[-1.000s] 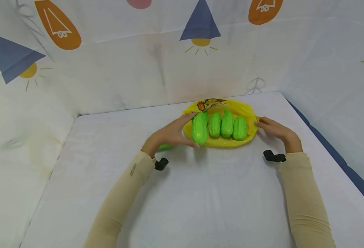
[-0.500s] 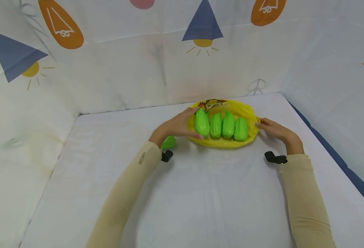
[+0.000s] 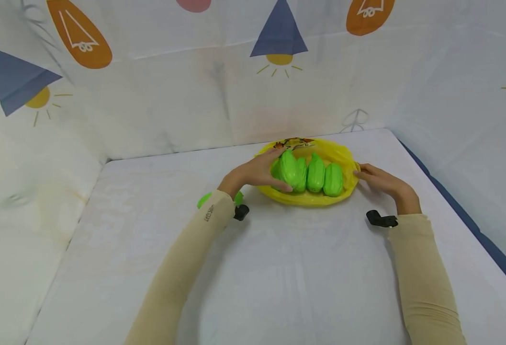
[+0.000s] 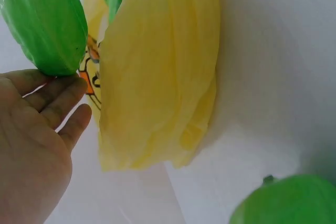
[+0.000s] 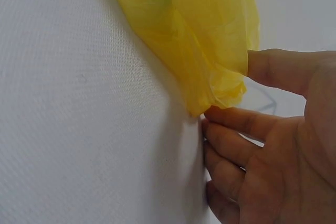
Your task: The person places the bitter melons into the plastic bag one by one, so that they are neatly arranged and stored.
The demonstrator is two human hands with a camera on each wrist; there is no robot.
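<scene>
A green, ridged, gourd-shaped vegetable (image 3: 288, 167) is held tilted between the thumb and fingers of my left hand (image 3: 261, 171), over the left part of a yellow plastic bag (image 3: 317, 199). The left wrist view shows fingertips against one end of this green gourd (image 4: 47, 24). Several similar gourds (image 3: 316, 173) lie side by side in the bag's wide mouth; one at the left is mostly hidden. My right hand (image 3: 379, 178) pinches the bag's right edge. In the right wrist view, thumb and fingers meet the gathered yellow plastic (image 5: 210, 61).
More green (image 3: 203, 200) shows on the white table (image 3: 278, 278) around the left sleeve, partly hidden; the left wrist view has a green gourd (image 4: 294, 203) there. A patterned white cloth wall (image 3: 171, 105) stands behind the table.
My left hand has moved right with the gourd, from the bag's left edge to over its contents. Green behind the left wrist has become more visible. My right hand stays at the bag's edge.
</scene>
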